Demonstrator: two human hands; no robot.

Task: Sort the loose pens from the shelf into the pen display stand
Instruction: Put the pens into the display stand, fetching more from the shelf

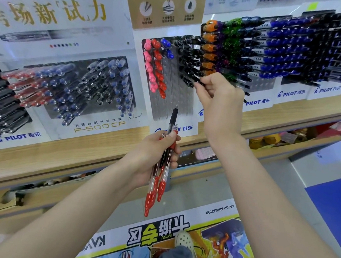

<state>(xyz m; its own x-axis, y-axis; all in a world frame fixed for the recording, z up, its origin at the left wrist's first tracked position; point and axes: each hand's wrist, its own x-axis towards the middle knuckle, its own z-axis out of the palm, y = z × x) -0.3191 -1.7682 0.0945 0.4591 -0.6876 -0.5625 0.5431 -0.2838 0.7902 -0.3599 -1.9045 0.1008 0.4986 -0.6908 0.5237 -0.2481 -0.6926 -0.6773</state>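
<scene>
Head view. Left hand (154, 153): fingers clamped round a bundle of loose pens (159, 180), red and black, below the pen display stand (175, 105). Right hand (219, 96): fingertips pinch a black pen (188, 82) at the stand's black column. Risk: a skewed push may miss the hole or dislodge neighbouring pens, and the fanned bundle may slip.

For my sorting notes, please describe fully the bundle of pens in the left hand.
The bundle of pens, several red and one black, has clear plastic-looking barrels. It stands nearly upright, tips up, red clip ends down. The left hand grips its middle, in front of the wooden shelf.
</scene>
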